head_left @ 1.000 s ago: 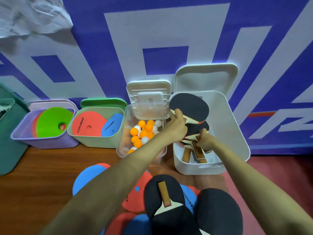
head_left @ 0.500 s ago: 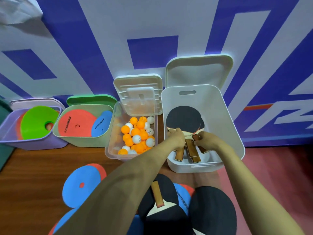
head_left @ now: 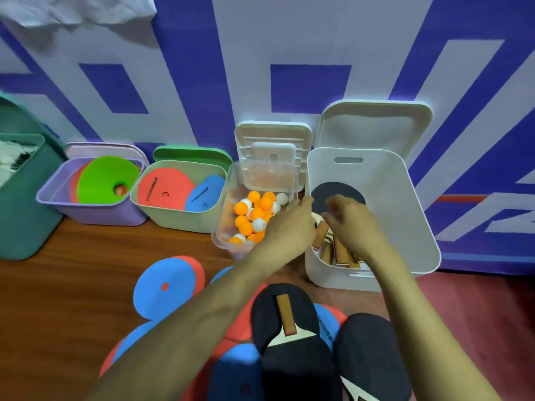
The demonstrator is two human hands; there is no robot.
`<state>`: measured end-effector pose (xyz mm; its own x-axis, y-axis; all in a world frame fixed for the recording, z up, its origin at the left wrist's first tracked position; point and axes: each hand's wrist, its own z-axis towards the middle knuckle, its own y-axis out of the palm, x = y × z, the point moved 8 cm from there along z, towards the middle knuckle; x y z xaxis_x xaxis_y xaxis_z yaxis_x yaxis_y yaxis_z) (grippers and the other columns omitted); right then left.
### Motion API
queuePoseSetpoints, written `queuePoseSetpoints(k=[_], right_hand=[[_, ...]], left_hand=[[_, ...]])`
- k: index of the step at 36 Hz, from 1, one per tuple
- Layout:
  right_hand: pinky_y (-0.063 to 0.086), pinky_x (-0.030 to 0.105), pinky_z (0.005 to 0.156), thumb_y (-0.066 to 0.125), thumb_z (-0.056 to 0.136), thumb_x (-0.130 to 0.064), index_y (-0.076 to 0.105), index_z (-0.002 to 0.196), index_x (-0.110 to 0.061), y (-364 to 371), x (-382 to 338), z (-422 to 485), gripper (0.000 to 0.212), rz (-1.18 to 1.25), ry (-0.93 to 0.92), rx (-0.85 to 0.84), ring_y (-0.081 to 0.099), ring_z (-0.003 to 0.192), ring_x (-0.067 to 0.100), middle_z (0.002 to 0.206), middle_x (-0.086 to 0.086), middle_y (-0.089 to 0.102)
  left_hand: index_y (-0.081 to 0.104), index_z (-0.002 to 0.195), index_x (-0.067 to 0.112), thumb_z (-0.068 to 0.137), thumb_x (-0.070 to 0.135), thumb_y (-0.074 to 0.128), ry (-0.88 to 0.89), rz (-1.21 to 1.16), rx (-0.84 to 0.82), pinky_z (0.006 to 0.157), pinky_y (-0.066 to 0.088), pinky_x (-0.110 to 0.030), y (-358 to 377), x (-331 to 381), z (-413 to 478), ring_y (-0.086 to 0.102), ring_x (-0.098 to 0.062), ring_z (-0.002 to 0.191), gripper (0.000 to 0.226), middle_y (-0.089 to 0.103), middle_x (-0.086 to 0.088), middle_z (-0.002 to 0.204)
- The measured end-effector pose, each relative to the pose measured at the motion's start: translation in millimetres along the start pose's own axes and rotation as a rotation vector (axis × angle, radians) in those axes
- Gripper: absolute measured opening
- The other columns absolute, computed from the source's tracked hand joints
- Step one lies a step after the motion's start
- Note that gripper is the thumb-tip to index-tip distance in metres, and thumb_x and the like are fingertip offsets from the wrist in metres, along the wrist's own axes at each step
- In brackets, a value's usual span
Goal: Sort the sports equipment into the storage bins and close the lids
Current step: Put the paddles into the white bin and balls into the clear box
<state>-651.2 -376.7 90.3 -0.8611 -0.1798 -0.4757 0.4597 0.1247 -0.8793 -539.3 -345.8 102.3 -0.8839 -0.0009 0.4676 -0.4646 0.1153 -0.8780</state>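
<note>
Sports storage corner: ping-pong balls (head_left: 254,215), paddles (head_left: 292,322), blue graphic wall (head_left: 289,39).

paddles (head_left: 337,195) in rightmost bin (head_left: 405,227); ball box (head_left: 223,230) just left; disc bins (head_left: 173,219) further left; loose paddles (head_left: 289,328), discs (head_left: 165,287) in front.

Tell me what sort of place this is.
Probably a sports hall's storage corner, likely for table tennis: orange and white balls in a clear bin, paddles in a white bin, on a wooden floor against a blue-and-white wall.

Matt white plastic bin (head_left: 411,215), clear glossy plastic ball box (head_left: 224,227), wooden paddle handles (head_left: 341,253), matt rubber faces.
</note>
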Motion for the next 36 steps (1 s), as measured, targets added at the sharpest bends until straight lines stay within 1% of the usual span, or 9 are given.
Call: queuePoseSetpoints(k=[5,15,20,22,25,30,32,34,36], right_hand=[[0.05,0.037,0.079,0.054,0.092,-0.026,0.059,0.115,-0.018,10.0,-88.3,-36.4,0.025,0.145,-0.219,0.006,0.061,0.094,0.021,0.108,0.001,0.064],[0.04,0.032,0.082,0.055,0.087,-0.011,0.059,0.107,-0.005,178.5,-204.6,-66.6,0.021,0.127,-0.52,-0.389,0.058,0.097,0.029,0.105,0.014,0.062],[0.035,0.031,0.101,0.056,0.088,-0.015,0.048,0.129,-0.004,258.9,-221.2,-58.1,0.043,0.015,-0.428,-0.531,0.049,0.12,0.029,0.129,0.016,0.052],[0.033,0.032,0.102,0.056,0.089,-0.016,0.043,0.132,-0.003,282.4,-223.1,-51.9,0.048,-0.044,-0.364,-0.556,0.045,0.123,0.032,0.132,0.019,0.047],[0.031,0.035,0.103,0.058,0.088,-0.018,0.035,0.133,0.0,306.1,-218.5,-39.6,0.054,-0.114,-0.233,-0.548,0.039,0.125,0.036,0.135,0.02,0.04],[0.028,0.036,0.105,0.066,0.085,-0.026,0.033,0.131,0.003,328.2,-204.3,-28.3,0.063,-0.167,-0.04,-0.544,0.036,0.126,0.037,0.133,0.02,0.037],[0.029,0.038,0.106,0.068,0.083,-0.026,0.034,0.13,0.001,332.3,-198.3,-26.2,0.064,-0.132,0.059,-0.522,0.033,0.128,0.037,0.134,0.019,0.035],[0.032,0.041,0.104,0.068,0.082,-0.023,0.036,0.128,-0.001,335.3,-195.5,-23.3,0.061,-0.118,0.102,-0.483,0.033,0.128,0.037,0.133,0.018,0.035],[0.034,0.043,0.104,0.066,0.083,-0.018,0.037,0.127,-0.002,334.8,-192.5,-19.4,0.056,-0.133,0.128,-0.461,0.035,0.127,0.037,0.133,0.018,0.035]], left_hand=[[0.048,0.126,0.018,0.094,0.025,0.046,-0.16,0.033,0.132,0.091,0.04,-0.036,-34.3,-82.9,-42.5,0.05,-0.027,0.117,0.033,0.05,-0.003,0.129],[0.052,0.121,0.014,0.09,0.023,0.054,-0.589,0.076,0.057,0.092,0.044,-0.04,-23.4,-273.5,-145.7,0.05,-0.032,0.118,0.033,0.051,-0.01,0.125],[0.039,0.139,0.012,0.085,0.023,0.064,-0.767,-0.049,-0.163,0.099,0.039,-0.033,2.6,-337.3,-196.2,0.046,-0.029,0.127,0.061,0.047,-0.011,0.138],[0.051,0.129,0.006,0.074,0.022,0.074,-0.77,-0.203,-0.263,0.094,0.041,-0.03,25.2,-352.7,-206.1,0.054,-0.026,0.12,0.062,0.057,-0.011,0.129],[0.063,0.116,0.002,0.048,0.036,0.076,-0.828,-0.412,-0.192,0.091,0.049,-0.036,54.9,-388.2,-208.9,0.062,-0.027,0.109,0.077,0.066,-0.015,0.115],[0.07,0.093,0.006,0.05,0.02,0.076,-0.97,-0.781,0.03,0.082,0.055,-0.039,77.3,-420.2,-197.8,0.067,-0.024,0.088,0.045,0.071,-0.015,0.099],[0.066,0.099,0.0,0.055,0.014,0.078,-1.048,-0.937,0.136,0.076,0.057,-0.041,93.3,-439.4,-193.0,0.067,-0.025,0.087,0.047,0.069,-0.018,0.103],[0.058,0.097,-0.002,0.07,0.003,0.073,-1.097,-1.016,0.209,0.059,0.053,-0.028,73.6,-424.6,-194.7,0.064,-0.023,0.081,0.032,0.068,-0.016,0.097],[0.05,0.076,0.007,0.08,-0.006,0.063,-1.117,-1.043,0.2,0.04,0.044,-0.019,64.6,-413.3,-192.8,0.059,-0.011,0.057,0.019,0.063,-0.005,0.069]])
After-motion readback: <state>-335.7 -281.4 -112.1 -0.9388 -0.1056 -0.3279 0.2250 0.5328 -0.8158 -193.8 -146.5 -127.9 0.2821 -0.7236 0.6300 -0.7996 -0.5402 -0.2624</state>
